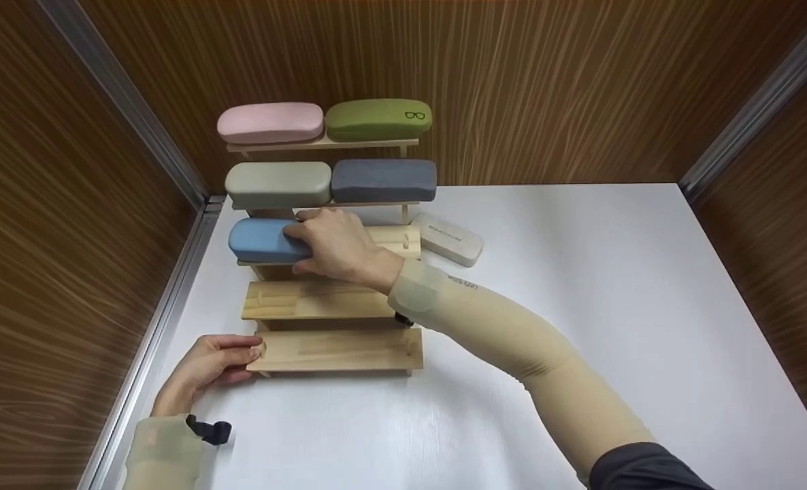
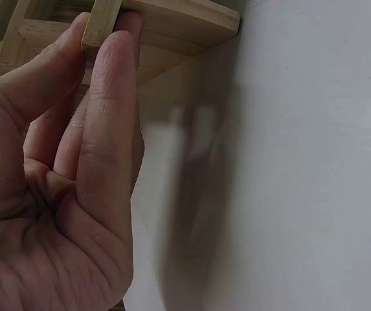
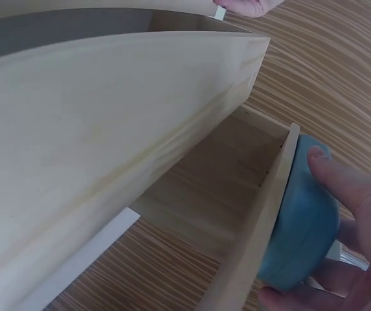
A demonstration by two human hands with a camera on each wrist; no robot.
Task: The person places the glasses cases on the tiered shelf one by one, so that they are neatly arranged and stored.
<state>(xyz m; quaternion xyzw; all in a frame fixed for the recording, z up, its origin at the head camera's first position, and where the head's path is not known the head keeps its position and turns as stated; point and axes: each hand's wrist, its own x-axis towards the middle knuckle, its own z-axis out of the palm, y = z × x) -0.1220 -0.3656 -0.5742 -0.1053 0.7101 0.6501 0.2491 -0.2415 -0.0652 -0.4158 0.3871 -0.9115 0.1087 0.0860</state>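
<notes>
A blue glasses case [image 1: 259, 238] lies at the left end of the middle step of a tiered wooden rack [image 1: 335, 350]. My right hand [image 1: 343, 246] grips its right part from above. In the right wrist view the thumb and fingers spread around the blue case [image 3: 302, 223], which sits against the step's board. Lower down, my left hand [image 1: 207, 364] pinches the left end of the rack's lowest step. The left wrist view shows thumb and fingertips on either side of that board's edge [image 2: 101, 26].
Pink [image 1: 271, 122] and green [image 1: 378, 119] cases fill the top step. Below them lie a pale green-grey case [image 1: 279, 184] and a dark grey case [image 1: 384, 180]. A cream case [image 1: 448, 239] lies on the white table [image 1: 580, 306], right of the rack. Wood-grain walls [image 1: 546, 88] enclose the table.
</notes>
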